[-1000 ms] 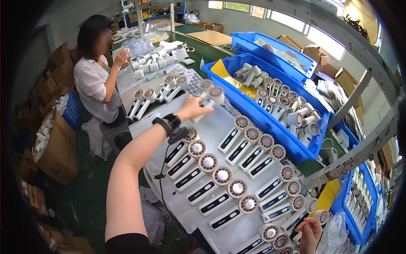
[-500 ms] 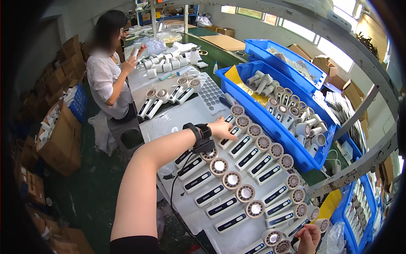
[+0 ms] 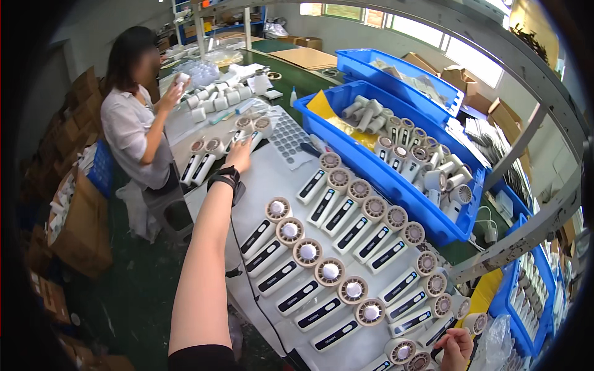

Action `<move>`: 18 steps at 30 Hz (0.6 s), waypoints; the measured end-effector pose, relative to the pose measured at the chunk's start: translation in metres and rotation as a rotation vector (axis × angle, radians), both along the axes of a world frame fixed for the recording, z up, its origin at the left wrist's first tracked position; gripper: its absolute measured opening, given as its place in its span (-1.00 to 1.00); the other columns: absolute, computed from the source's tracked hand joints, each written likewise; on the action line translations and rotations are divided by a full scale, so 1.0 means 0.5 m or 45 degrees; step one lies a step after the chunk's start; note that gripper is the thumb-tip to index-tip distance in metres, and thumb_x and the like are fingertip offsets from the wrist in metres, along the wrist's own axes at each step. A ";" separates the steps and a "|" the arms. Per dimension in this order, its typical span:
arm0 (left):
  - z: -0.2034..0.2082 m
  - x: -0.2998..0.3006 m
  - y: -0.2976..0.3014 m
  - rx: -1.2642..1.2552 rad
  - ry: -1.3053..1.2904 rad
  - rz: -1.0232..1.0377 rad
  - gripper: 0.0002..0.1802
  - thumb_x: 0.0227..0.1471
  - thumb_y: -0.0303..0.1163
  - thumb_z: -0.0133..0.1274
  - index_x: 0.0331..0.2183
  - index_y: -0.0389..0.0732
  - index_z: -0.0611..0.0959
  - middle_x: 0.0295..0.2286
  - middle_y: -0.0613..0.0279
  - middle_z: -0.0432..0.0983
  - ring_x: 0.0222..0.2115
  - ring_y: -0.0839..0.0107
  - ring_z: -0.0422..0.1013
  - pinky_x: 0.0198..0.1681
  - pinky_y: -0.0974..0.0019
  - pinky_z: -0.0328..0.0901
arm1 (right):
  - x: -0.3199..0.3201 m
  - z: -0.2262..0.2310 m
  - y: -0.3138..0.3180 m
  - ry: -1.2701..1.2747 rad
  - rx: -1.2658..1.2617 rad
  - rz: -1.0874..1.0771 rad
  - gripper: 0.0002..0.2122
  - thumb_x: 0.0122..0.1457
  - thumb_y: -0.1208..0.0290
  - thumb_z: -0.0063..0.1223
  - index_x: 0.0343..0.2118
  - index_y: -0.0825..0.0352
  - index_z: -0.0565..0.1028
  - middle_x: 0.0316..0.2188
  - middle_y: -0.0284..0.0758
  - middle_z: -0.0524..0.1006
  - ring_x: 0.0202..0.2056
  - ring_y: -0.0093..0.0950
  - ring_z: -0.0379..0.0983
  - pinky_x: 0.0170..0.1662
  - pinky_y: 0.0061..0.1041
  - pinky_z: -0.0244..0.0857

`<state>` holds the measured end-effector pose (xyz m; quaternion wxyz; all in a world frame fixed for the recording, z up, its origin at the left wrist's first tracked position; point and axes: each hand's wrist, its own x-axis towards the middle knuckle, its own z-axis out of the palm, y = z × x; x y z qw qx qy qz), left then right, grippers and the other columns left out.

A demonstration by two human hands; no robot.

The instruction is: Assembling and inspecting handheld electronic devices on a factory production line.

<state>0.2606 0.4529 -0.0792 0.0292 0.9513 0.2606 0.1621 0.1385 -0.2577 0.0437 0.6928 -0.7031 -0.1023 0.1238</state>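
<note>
My left hand (image 3: 239, 156), with a black strap at the wrist, reaches over the white handheld fans (image 3: 263, 127) at the far end of the table. Its fingers are apart over their handles, and no fan looks lifted. At the lower right my right hand (image 3: 455, 349) is curled closed beside a fan in the near group (image 3: 438, 331); what its fingers hold, if anything, is hidden. Between my hands lie rows of white fans with round beige heads and dark handle panels. Those in the left row (image 3: 308, 252) have bright centres; several in the right row (image 3: 351, 232) show small blue lights.
A blue crate (image 3: 396, 185) full of fans runs along the table's right side. A metal post (image 3: 513, 250) slants across the right. Another person (image 3: 137, 117) handles a white part at the far left. A grey tray sheet (image 3: 286, 139) lies beyond the rows, and a black cable (image 3: 250, 278) crosses the left edge.
My left hand has moved off the middle rows, away to the far-left fans. My right hand stays curled in almost the same place. The whole view has shifted slightly.
</note>
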 end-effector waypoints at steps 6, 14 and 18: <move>0.045 0.025 -0.075 -0.114 0.063 0.208 -0.22 -0.06 -0.45 -0.08 0.19 -0.16 0.02 -0.04 -0.28 0.20 -0.01 -0.08 0.19 0.05 0.01 0.12 | -0.006 -0.014 -0.028 0.062 0.027 -0.083 -0.83 0.21 0.53 -0.14 -0.17 0.42 0.41 -0.46 -0.33 0.46 -0.41 -0.57 0.36 -0.27 -0.62 0.24; 0.076 -0.041 -0.198 0.019 -0.068 -0.208 -0.33 0.00 -0.37 -0.11 0.15 -0.23 0.10 -0.13 -0.28 0.25 -0.10 -0.10 0.23 -0.04 0.04 0.19 | -0.019 -0.013 -0.032 0.040 0.111 -0.114 -0.84 0.20 0.52 -0.11 -0.18 0.41 0.42 -0.45 -0.34 0.45 -0.39 -0.56 0.35 -0.25 -0.61 0.22; 0.068 -0.066 -0.228 -0.041 -0.152 -0.353 -0.39 0.02 -0.35 -0.11 0.11 -0.27 0.18 -0.20 -0.23 0.28 -0.14 -0.09 0.25 -0.07 0.05 0.21 | -0.030 -0.026 -0.048 0.055 0.098 -0.068 -0.83 0.20 0.51 -0.10 -0.17 0.41 0.42 -0.43 -0.34 0.45 -0.37 -0.56 0.35 -0.26 -0.60 0.22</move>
